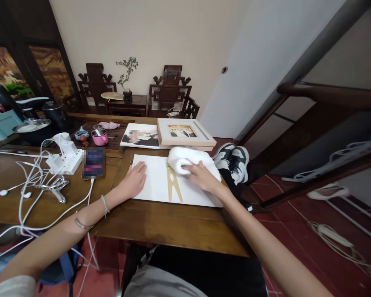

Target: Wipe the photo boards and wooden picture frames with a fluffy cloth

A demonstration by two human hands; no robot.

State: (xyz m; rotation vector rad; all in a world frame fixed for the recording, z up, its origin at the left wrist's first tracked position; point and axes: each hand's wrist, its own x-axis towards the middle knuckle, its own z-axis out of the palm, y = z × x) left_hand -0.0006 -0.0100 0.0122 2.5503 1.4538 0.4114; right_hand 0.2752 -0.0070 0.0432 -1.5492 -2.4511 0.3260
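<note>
A flat white panel [154,181] lies on the wooden table, with a gold A-shaped piece [173,185] on its face. My left hand [136,180] rests on the panel's left end, fingers stretched out and holding nothing. On the right half of the panel sits a thick, folded white towel [185,158]. My right hand [202,176] grips the towel's near side, its fingers pressed into the fold. The towel covers part of the panel's far right portion.
Behind the panel lie a photo print [140,140] and a pale-framed picture [185,131]. To the left are a phone [93,163], a power strip [69,161], tangled white cables and a pink cup [99,137]. Someone's sneakers [235,159] show past the table's right side.
</note>
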